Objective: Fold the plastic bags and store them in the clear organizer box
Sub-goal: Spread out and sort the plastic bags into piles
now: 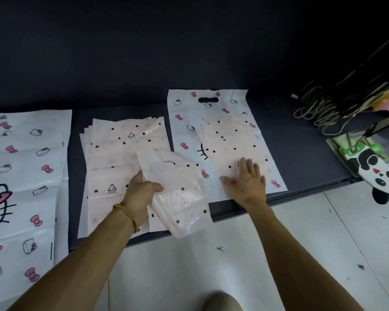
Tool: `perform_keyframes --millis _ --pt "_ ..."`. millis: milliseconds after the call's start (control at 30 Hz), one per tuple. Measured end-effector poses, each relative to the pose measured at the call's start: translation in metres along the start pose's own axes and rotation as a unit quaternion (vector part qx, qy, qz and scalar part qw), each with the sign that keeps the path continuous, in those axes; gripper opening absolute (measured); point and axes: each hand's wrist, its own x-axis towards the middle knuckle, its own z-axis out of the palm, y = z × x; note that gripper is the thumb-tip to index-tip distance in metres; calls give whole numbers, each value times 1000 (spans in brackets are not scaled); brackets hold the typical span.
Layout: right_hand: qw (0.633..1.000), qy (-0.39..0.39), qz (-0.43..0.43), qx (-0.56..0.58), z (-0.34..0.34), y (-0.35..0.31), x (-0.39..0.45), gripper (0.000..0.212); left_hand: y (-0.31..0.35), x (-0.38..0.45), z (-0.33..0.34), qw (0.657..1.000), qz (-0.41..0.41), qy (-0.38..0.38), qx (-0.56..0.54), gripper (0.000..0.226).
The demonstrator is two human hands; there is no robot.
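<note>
My left hand [142, 194] grips a bunch of pale pink dotted plastic bags [177, 191], lifted and partly folded over the mat's front edge. Under and behind it lies a flat stack of the same dotted bags [112, 149]. My right hand [247, 180] lies flat, fingers spread, pressing on folded dotted bags [229, 140] that rest on a white cat-print bag [184, 113] with a cut-out handle. The clear organizer box [382, 142] shows only partly at the right edge, behind the panda bag and cord handles.
A large cat-print bag [25, 176] covers the left side. All bags lie on a dark mat [301, 153] over a pale tiled floor [234, 254]. A panda-print bag [377, 173] and black bags with cord handles [323, 104] stand at the right. A dark wall rises behind.
</note>
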Motion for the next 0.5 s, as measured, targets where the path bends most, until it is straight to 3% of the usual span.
perform_keyframes --millis 100,167,267,367,433,500 --pt "997 49 -39 -49 10 13 2 37 0 1 2 1000 4 -6 -30 55" --pt "995 75 -41 -53 8 11 1 29 0 0 6 999 5 4 -44 48" --pt "991 79 -28 100 -2 2 -3 28 0 2 13 999 4 16 -51 38" --pt "968 60 -131 204 -16 -26 -26 31 1 4 20 998 2 36 -43 33" --pt "958 33 -205 197 -17 -42 -46 32 3 2 25 997 -16 43 -57 22" --pt "952 -21 -268 146 -11 -53 -59 31 7 -2 27 993 -67 0 -100 35"
